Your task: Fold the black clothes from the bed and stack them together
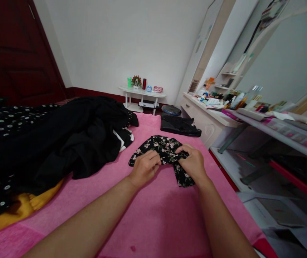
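A small black garment with a floral print point(162, 146) lies on the pink bed cover point(153, 211). My left hand point(144, 167) is closed on its near left part, fingers curled into the cloth. My right hand point(193, 162) is closed on its right part, bunching the fabric between thumb and fingers. A strip of the same cloth hangs out below my right hand. Both forearms reach forward from the bottom of the view.
A heap of black clothes point(70, 139), some with white dots, and a yellow cloth point(22, 208) cover the bed's left side. A folded black item point(179, 126) lies at the far right corner. A cluttered dresser point(218, 107) and shelf point(282, 129) stand right; a small white table point(142, 95) stands by the wall.
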`<control>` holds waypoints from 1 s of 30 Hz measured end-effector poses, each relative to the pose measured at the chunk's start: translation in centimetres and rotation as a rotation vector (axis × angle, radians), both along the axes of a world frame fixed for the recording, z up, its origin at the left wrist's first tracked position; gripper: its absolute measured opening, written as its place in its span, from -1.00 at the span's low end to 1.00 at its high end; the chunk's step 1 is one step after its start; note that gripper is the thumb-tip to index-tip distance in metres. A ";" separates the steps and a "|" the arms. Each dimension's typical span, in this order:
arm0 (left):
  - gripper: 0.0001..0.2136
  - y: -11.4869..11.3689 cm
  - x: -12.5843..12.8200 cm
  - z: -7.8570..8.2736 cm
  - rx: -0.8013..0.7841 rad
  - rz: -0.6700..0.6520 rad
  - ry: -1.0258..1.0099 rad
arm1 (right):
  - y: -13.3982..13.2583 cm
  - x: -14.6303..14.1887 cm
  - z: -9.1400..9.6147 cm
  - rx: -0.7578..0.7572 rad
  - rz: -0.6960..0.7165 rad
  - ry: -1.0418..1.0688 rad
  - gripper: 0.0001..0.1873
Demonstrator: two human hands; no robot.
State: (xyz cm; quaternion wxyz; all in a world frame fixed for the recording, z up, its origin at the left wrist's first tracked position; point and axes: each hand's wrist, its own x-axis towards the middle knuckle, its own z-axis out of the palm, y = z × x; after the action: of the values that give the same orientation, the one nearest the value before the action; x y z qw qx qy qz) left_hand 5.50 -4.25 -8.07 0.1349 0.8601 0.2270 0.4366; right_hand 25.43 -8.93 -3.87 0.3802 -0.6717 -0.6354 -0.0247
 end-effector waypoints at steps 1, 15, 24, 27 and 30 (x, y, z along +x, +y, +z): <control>-0.85 0.0 0.0 0.0 0.009 0.000 -0.007 | 0.0 -0.1 0.0 0.024 0.005 0.001 -0.73; -0.88 0.2 0.1 -0.4 -0.037 0.011 -0.046 | 0.1 0.2 -0.2 -0.046 -0.017 -0.025 -0.69; -0.93 0.5 0.3 -0.7 -0.055 0.017 -0.066 | 0.3 0.6 -0.7 -0.090 0.000 -0.024 -0.69; -0.93 0.5 0.3 -0.6 -0.070 0.035 -0.051 | 0.3 0.6 -0.7 -0.100 0.007 -0.021 -0.69; -0.91 0.5 0.3 -0.6 -0.092 0.043 -0.047 | 0.3 0.6 -0.6 -0.102 0.008 -0.024 -0.68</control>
State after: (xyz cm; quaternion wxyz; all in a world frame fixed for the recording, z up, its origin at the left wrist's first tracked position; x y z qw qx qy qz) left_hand 5.82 -3.73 -8.63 0.1700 0.8373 0.2620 0.4488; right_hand 25.99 -8.61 -4.50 0.3381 -0.6873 -0.6429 0.0012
